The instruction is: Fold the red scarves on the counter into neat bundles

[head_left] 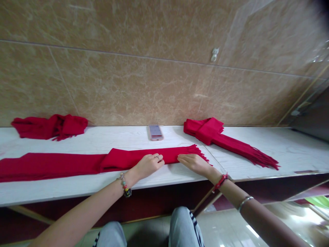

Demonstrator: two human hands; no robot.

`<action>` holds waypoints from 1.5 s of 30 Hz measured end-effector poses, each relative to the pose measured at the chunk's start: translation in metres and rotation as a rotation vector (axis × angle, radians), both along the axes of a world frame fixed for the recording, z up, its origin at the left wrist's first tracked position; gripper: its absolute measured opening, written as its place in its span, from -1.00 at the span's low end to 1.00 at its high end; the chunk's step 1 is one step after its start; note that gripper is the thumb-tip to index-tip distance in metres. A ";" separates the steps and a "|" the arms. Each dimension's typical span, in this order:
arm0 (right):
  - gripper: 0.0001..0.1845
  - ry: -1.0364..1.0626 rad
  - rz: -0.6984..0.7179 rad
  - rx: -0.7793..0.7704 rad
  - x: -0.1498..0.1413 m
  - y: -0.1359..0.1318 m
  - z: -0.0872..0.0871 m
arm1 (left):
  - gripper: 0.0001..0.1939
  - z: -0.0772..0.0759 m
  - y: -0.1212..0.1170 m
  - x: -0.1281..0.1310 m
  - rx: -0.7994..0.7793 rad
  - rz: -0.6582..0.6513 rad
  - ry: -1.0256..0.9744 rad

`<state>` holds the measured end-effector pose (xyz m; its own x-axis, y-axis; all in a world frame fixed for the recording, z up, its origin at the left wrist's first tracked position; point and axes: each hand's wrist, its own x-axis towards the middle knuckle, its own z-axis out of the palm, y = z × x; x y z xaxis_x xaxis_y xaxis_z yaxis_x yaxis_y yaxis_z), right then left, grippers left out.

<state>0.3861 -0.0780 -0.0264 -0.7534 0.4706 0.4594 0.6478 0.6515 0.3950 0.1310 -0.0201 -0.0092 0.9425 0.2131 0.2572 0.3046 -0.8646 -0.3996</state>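
A long red scarf (146,155) lies stretched lengthwise along the white bench, with a folded-over part left of centre and its fringe at the right end. My left hand (149,165), wearing a ring and a beaded bracelet, is closed on its near edge with curled fingers. Further right, my right hand (194,163) rests with straight fingers on the same scarf beside the fringe. The right thumb is hidden beneath the hand. Behind the right hand sits another red scarf (205,129), folded across itself, with its fringed tail trailing right.
A bunched red scarf (48,127) lies at the back left against the tiled wall (128,85). Between the back scarves is a phone (155,132). The white bench (295,147) has a front edge just above my knees (182,223).
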 end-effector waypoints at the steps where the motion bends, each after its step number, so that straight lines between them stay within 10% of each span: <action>1: -0.65 0.013 -0.011 0.022 0.000 0.000 0.001 | -0.88 0.000 0.002 0.001 0.017 0.002 -0.011; 29: -0.54 0.223 -0.186 -0.324 0.025 0.004 -0.007 | -0.49 -0.016 0.008 -0.003 -0.377 0.007 -0.015; 45: -0.54 -0.074 -0.096 0.044 0.029 0.028 0.001 | -0.56 -0.006 0.008 0.007 -0.148 0.000 -0.036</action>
